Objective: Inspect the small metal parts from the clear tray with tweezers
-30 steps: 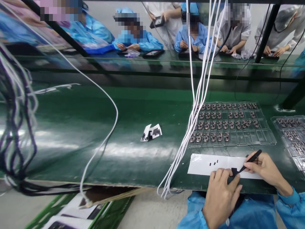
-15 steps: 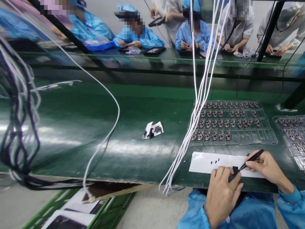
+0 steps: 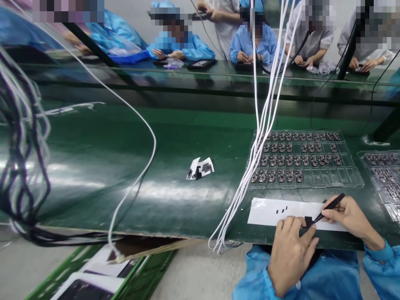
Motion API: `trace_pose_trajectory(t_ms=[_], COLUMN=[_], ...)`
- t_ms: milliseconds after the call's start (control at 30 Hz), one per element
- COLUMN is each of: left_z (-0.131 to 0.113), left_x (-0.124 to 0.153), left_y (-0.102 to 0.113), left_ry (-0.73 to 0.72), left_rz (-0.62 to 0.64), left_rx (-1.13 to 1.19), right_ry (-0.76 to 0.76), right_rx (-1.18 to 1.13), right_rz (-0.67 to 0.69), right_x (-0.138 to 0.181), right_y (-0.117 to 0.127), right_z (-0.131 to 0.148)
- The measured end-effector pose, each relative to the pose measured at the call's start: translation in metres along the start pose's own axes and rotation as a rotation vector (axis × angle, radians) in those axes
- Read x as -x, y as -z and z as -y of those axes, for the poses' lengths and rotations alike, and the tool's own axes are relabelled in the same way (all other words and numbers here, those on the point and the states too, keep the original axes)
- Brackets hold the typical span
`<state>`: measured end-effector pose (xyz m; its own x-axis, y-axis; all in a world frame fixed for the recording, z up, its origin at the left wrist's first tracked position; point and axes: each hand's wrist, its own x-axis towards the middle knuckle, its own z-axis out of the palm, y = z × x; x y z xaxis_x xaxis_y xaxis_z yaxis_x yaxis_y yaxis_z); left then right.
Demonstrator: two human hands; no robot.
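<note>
My right hand [image 3: 348,212] grips black tweezers [image 3: 333,203] like a pen. Their tip meets a small black square piece [image 3: 308,220] at the front part of a long white paper strip [image 3: 262,211]. Curled against the left side of that black piece is my left hand [image 3: 289,254], its fingers closed and seeming to hold the piece by its edge; the fingertips are partly hidden. Several tiny black strips [image 3: 283,211] lie on the paper left of the hands. Behind the paper stands a clear tray [image 3: 328,179] with rows of small circuit modules [image 3: 290,160].
A second clear tray [image 3: 379,187] with modules is at the right. White cables [image 3: 246,179] hang down left of the paper. Scraps of white backing with black pieces [image 3: 200,168] lie mid-table. A green crate [image 3: 156,271] stands below the table edge. Co-workers sit across.
The view shifts slightly. Both hands stay at the black piece, with the tweezers' tip still against it. A standing person across has raised a dark flat object.
</note>
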<state>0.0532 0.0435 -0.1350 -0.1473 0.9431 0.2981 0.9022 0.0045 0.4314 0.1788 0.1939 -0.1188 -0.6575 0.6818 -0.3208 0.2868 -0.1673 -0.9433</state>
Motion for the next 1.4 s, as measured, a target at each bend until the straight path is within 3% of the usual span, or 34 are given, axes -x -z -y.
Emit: trace_pose_trajectory(t_ms=[433,567,667,767,900,1000,1100,1233,1400], left_z=[-0.001,0.004,0.013,0.017,0.008,0.000,-0.002,-0.001,-0.001], left_x=[-0.001,0.003,-0.003,-0.035,-0.113,-0.174,-0.215,-0.239,-0.246], left_y=[0.002,0.002,0.009,0.026,0.038,0.026,0.005,-0.015,-0.020], left_ry=[0.024,0.006,-0.032,-0.004,0.015,-0.047,-0.064,-0.022,0.062], left_rz=[0.027,0.006,0.081,0.162,0.207,0.299,0.359,0.412,0.425], left_rx=[0.071,0.073,0.098,0.126,-0.021,-0.249,-0.345,-0.427,-0.417], right_ry=[0.050,0.094,0.135,0.177,0.208,0.245,0.296,0.327,0.328], right_rx=[-0.076,-0.198,-0.285,-0.363,-0.494,-0.594,-0.697,-0.748,-0.740], right_rz=[-0.001,-0.097,-0.215,-0.328,-0.368,-0.359,-0.318,-0.293,-0.276], right_x=[0.001,0.007,0.017,0.029,0.037,0.035,0.029,0.023,0.021], right_y=[0.003,0.008,0.015,0.020,0.019,0.016,0.014,0.014,0.014], right_z=[0.000,-0.005,-0.012,-0.025,-0.049,-0.062,-0.068,-0.072,-0.078])
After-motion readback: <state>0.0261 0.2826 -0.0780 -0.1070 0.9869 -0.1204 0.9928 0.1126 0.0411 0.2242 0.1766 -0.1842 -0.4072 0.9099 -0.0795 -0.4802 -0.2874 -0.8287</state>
